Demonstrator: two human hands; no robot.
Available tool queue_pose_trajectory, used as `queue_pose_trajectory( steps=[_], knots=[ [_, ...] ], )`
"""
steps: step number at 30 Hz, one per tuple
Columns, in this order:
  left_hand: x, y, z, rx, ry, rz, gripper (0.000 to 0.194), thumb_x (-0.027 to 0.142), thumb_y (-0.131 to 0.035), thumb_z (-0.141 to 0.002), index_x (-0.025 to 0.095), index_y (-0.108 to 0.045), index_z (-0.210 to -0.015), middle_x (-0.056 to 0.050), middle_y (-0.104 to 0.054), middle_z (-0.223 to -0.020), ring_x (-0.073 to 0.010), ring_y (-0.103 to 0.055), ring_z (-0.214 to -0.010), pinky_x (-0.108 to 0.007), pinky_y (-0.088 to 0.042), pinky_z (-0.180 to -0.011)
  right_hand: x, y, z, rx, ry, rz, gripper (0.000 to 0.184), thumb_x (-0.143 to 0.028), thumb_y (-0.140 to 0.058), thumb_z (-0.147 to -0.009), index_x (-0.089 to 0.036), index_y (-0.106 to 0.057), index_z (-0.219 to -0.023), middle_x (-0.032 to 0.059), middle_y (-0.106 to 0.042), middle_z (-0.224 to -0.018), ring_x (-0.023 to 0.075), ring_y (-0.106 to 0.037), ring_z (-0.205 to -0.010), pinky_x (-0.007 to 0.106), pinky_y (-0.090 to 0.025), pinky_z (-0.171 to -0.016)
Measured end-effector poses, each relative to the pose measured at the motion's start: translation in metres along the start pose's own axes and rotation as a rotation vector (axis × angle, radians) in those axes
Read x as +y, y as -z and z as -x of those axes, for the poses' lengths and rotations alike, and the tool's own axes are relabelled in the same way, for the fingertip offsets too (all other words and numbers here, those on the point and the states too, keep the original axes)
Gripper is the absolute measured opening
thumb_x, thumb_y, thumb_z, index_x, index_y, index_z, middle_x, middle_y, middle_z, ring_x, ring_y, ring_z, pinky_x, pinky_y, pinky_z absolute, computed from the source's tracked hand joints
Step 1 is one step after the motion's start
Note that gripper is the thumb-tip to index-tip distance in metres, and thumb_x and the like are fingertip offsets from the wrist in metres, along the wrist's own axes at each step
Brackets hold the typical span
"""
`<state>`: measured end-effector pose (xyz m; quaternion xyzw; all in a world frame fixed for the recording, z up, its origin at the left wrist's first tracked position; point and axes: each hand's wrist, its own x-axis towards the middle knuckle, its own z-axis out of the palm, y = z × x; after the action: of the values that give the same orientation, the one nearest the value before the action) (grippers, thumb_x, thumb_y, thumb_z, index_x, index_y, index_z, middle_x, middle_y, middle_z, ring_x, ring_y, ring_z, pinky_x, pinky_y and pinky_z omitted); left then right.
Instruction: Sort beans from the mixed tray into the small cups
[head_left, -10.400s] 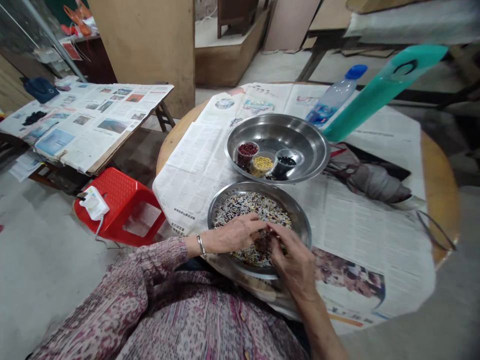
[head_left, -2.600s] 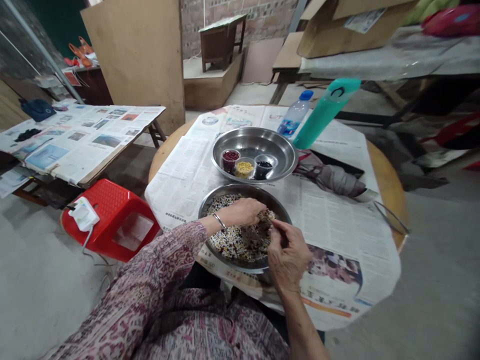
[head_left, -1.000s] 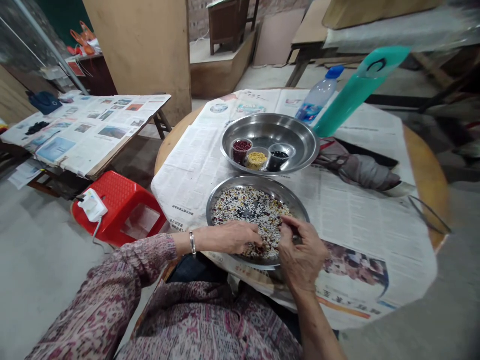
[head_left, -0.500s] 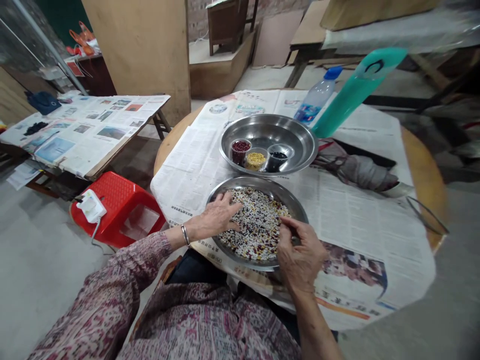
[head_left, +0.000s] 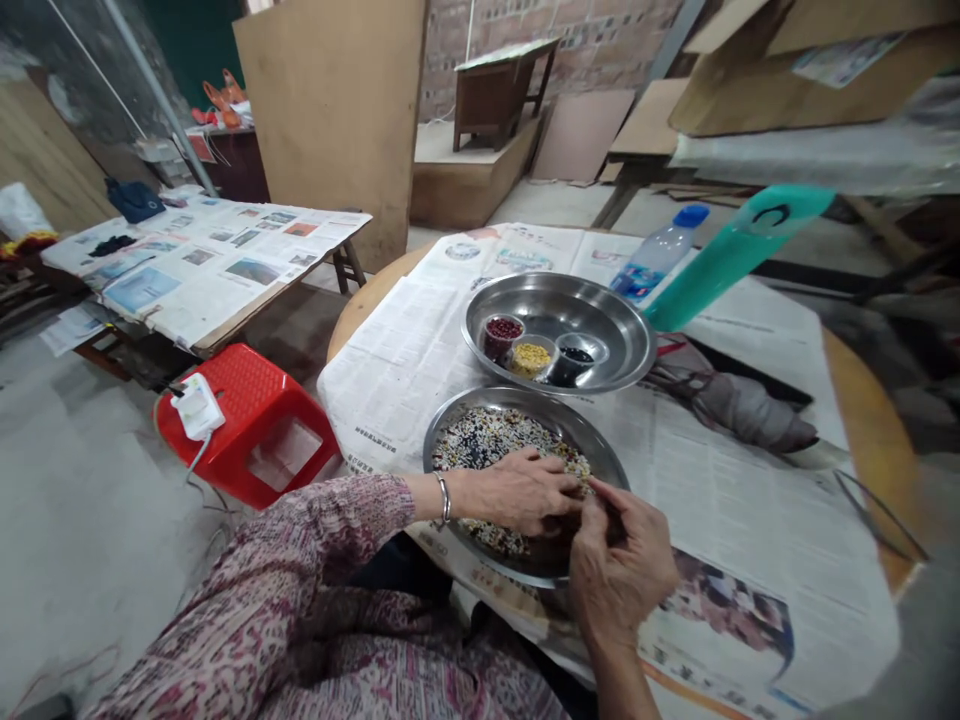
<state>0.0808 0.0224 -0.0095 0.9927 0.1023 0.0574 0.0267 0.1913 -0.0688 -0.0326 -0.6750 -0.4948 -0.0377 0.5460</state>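
Note:
A round steel basin [head_left: 453,398] in front of me holds mixed white, black, yellow and dark red grains and beans [head_left: 495,435]. My left hand [head_left: 521,490], a silver bangle at its wrist, reaches across the basin with loosely bent fingers somewhat apart, low over the mix. At the basin's right side, my right hand [head_left: 622,560] has thumb and forefinger drawn together; whatever is between them is hidden. The fingertips of both hands come close together. Behind stands a larger steel basin [head_left: 615,325] with clear cups of red beans [head_left: 502,328], yellow grains [head_left: 531,356] and black beans [head_left: 576,356].
Newspaper [head_left: 390,360] covers the round table. A plastic bottle [head_left: 660,255] and a teal object [head_left: 739,260] stand behind the far basin, with a grey wrapped bundle [head_left: 750,405] to the right. A red stool [head_left: 247,420] carrying a white power strip [head_left: 198,406] is at left.
My left hand has moved right across the basin to meet my right hand, and the mix shows pushed aside. The whole view has shifted, with the table lower in the picture.

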Motion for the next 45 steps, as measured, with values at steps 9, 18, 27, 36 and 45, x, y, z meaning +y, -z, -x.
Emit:
queue_pose_trajectory(
  steps=[9,18,27,36,45],
  knots=[
    [-0.028,0.019,0.051,-0.044,0.392,-0.03,0.017,0.009,-0.042,-0.093,0.013,-0.057,-0.099,-0.01,-0.058,-0.107,-0.0196,-0.056,-0.097,-0.03,-0.048,-0.081,0.005,-0.002,0.002,-0.011,0.007,-0.022,0.024,-0.03,-0.056,-0.091,-0.013,-0.071,-0.1,0.0124,-0.068,-0.096,0.0216,-0.063,-0.09,0.038,-0.049,-0.086],
    [0.006,0.012,0.03,-0.081,0.052,0.098,0.017,0.012,-0.044,-0.093,0.013,-0.06,-0.101,-0.01,-0.058,-0.104,-0.018,-0.057,-0.095,-0.027,-0.048,-0.076,0.006,-0.002,0.002,-0.051,-0.002,-0.021,0.027,-0.033,-0.053,-0.092,-0.014,-0.07,-0.099,0.0118,-0.069,-0.097,0.0213,-0.064,-0.089,0.036,-0.049,-0.084],
    [-0.037,0.026,0.042,0.103,0.279,0.055,0.02,0.012,-0.041,-0.095,0.016,-0.061,-0.101,-0.005,-0.06,-0.099,-0.0134,-0.057,-0.088,-0.024,-0.047,-0.074,0.005,0.0,0.002,-0.065,-0.003,-0.032,0.023,-0.03,-0.055,-0.092,-0.015,-0.07,-0.099,0.0107,-0.07,-0.097,0.0209,-0.064,-0.088,0.035,-0.05,-0.083],
    [-0.144,0.07,-0.006,0.265,0.661,-0.023,0.027,0.023,-0.041,-0.1,0.02,-0.067,-0.104,-0.004,-0.067,-0.104,-0.0158,-0.056,-0.098,-0.032,-0.044,-0.094,0.005,-0.001,0.002,-0.067,-0.002,-0.043,0.023,-0.03,-0.056,-0.092,-0.014,-0.07,-0.101,0.0106,-0.07,-0.098,0.0211,-0.065,-0.089,0.036,-0.049,-0.087],
    [-0.186,0.062,-0.043,0.072,0.707,-0.063,0.024,0.014,-0.047,-0.09,0.014,-0.07,-0.095,-0.011,-0.066,-0.101,-0.0226,-0.056,-0.099,-0.036,-0.044,-0.088,0.004,0.0,0.001,-0.059,-0.001,-0.037,0.02,-0.028,-0.057,-0.091,-0.015,-0.069,-0.1,0.0096,-0.07,-0.095,0.0207,-0.065,-0.087,0.036,-0.049,-0.086]
  ],
)
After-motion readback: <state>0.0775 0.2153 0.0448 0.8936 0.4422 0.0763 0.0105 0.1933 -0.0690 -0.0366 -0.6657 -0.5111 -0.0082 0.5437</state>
